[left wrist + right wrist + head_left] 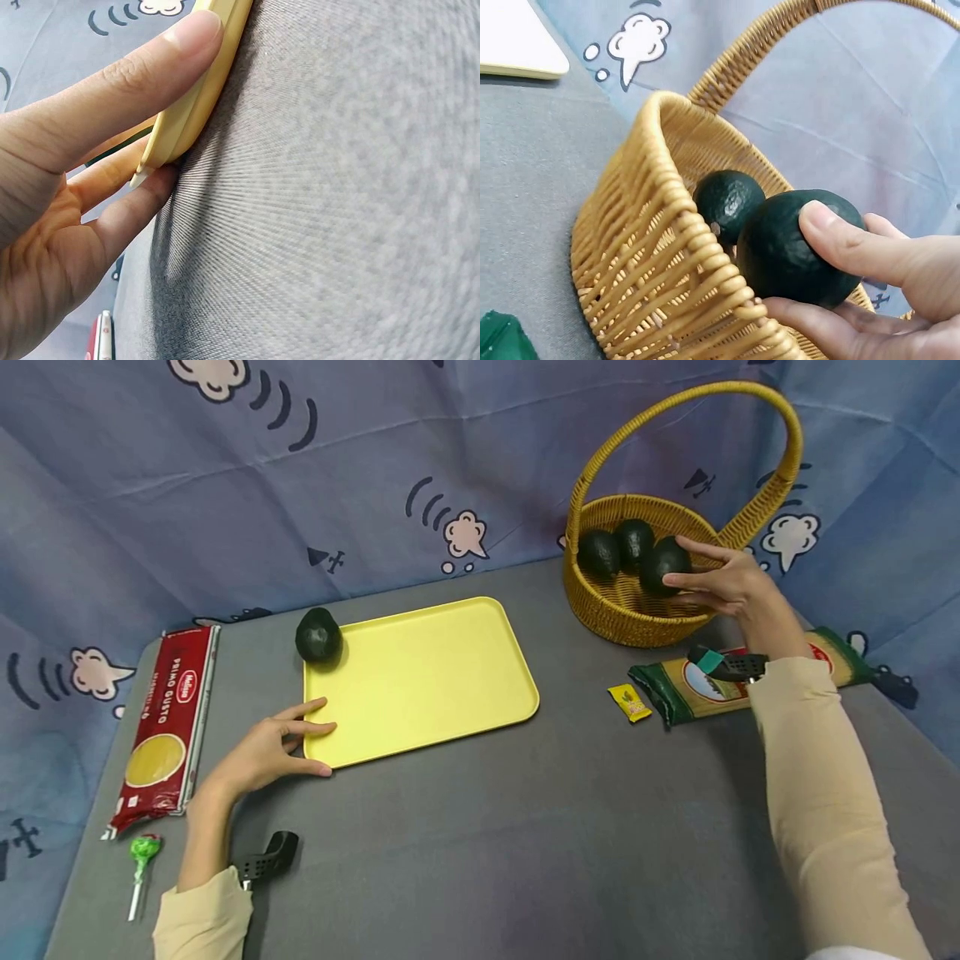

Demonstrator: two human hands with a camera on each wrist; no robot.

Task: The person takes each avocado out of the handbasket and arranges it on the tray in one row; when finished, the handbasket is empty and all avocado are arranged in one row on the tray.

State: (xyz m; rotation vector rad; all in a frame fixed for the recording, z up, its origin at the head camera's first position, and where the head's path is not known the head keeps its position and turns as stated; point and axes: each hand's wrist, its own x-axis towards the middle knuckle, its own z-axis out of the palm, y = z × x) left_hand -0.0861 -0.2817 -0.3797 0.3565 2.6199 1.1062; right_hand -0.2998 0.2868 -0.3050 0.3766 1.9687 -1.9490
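My right hand point(723, 578) grips a dark green avocado point(665, 566) inside the wicker basket point(633, 628), at its right side. Two more avocados point(617, 547) lie in the basket to the left of it. In the right wrist view the thumb presses on the held avocado point(791, 251), with fingers beneath it. My left hand point(262, 752) holds the left end of the yellow tray point(423, 681), thumb near the front corner; the left wrist view shows the thumb on the tray's rim point(176, 124) and fingertips beneath. Another avocado point(318, 637) rests at the tray's back left corner.
A red pasta packet point(167, 718) and a green lollipop point(142, 860) lie at the left. Right of the tray are a small yellow candy point(629, 702) and a green-ended packet point(678, 691), partly under the right arm. The basket's tall handle point(693, 393) arches above it.
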